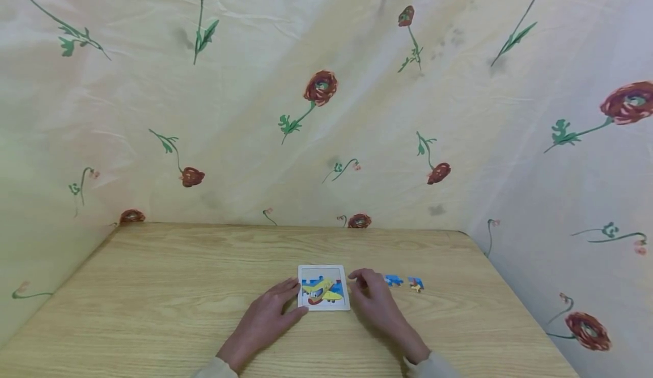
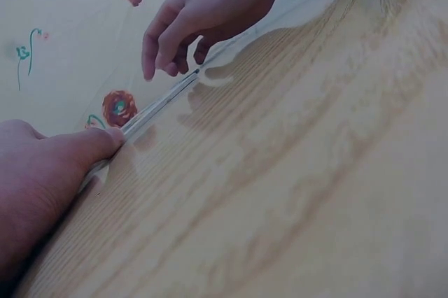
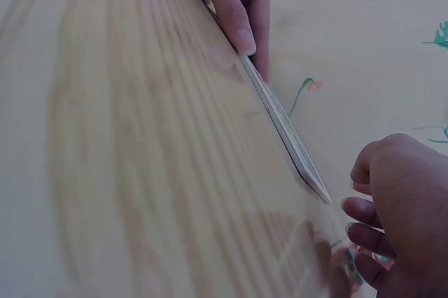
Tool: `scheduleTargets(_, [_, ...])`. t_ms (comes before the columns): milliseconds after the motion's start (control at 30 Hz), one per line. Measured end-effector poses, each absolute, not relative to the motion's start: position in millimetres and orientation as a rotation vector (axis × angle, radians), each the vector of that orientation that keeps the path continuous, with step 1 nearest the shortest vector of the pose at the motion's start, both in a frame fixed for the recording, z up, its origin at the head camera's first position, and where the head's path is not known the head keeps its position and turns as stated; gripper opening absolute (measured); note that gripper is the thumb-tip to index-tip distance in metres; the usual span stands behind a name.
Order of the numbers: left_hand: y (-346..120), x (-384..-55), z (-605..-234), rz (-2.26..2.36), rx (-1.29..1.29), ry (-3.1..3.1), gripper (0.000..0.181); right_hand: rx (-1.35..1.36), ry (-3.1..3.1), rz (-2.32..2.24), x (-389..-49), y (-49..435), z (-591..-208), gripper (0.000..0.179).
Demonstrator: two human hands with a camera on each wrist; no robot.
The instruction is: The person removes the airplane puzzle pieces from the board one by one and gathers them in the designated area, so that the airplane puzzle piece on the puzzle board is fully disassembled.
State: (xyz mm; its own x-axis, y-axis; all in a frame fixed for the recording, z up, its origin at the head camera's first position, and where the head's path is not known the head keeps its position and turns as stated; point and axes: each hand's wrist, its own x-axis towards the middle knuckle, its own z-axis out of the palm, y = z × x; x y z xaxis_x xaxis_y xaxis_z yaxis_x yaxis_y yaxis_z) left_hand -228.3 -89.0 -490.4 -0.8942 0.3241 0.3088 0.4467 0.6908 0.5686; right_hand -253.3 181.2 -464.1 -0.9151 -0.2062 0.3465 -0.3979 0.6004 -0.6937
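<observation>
A square jigsaw puzzle tray (image 1: 323, 267) with a white border lies on the table; joined pieces showing a yellow airplane (image 1: 322, 294) fill its lower part. My left hand (image 1: 268, 314) holds the tray at its left side, thumb at the lower left corner and fingers along the edge. Just right of the tray is my right hand (image 1: 376, 304), its fingers loosely bent and apart from the tray. In the left wrist view, nothing shows between the right hand's fingers (image 2: 168, 39). Loose blue puzzle pieces (image 1: 393, 280) lie beyond that hand, partly hidden by it.
Another loose puzzle piece (image 1: 415, 284), blue with yellow, lies farther right. The wood-grain table (image 1: 204, 270) meets a flower-patterned cloth (image 1: 245, 111) at the back and sides.
</observation>
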Motion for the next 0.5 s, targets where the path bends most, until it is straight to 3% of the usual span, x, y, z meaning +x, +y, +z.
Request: scheduleTargets(500, [-90, -229, -491, -0.954, -0.639, -2.71, 0.062, 0.583, -2.618, 1.111, -259, 152, -466, 0.018])
